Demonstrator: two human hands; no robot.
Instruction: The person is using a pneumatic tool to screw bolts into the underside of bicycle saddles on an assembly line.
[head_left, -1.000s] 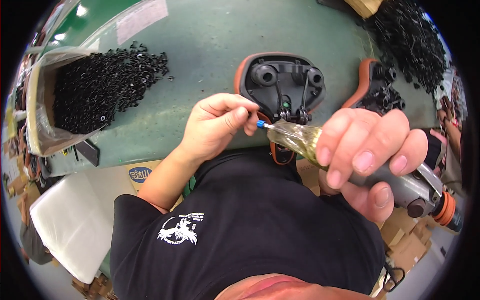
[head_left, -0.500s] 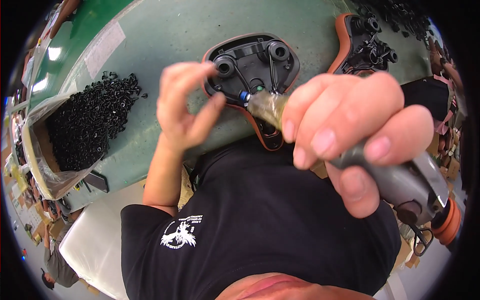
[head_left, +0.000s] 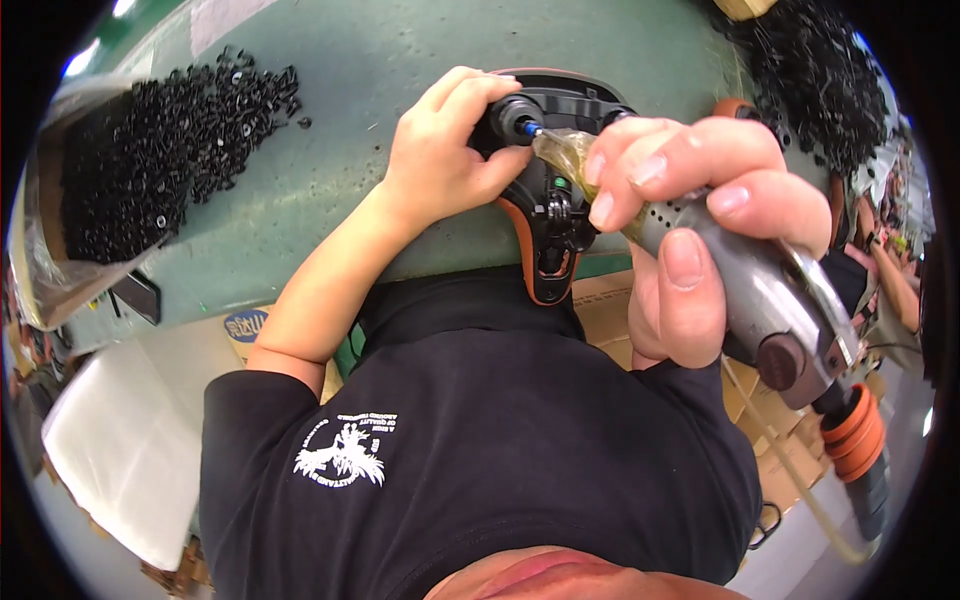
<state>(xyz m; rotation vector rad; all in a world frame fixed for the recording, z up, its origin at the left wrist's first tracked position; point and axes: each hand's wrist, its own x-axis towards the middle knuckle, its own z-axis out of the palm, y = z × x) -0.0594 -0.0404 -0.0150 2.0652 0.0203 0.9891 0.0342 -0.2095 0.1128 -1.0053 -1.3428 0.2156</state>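
Observation:
A bicycle saddle [head_left: 549, 262] lies underside up on the green table, black underneath with an orange-brown edge, its nose toward me. My left hand [head_left: 440, 150] is closed on the wide end at the left, fingers and thumb around a round black fitting [head_left: 510, 118]. In my right hand [head_left: 690, 200] is a grey power screwdriver [head_left: 765, 300] with a yellowish wrapped front. Its blue-collared bit [head_left: 530, 128] points into that round fitting. How deep the tip sits is hidden. My right hand covers the saddle's right side.
Black screws [head_left: 210, 130] spill from a plastic-lined box [head_left: 45, 280] at the left. Another heap of black parts [head_left: 820, 90] lies far right. A second saddle [head_left: 735, 108] shows partly behind my right hand. An orange-and-grey connector [head_left: 852, 440] trails from the screwdriver.
My left hand has closed on the saddle, where it was apart with fingers spread. The screwdriver's bit has moved from the saddle's middle up to the left round fitting.

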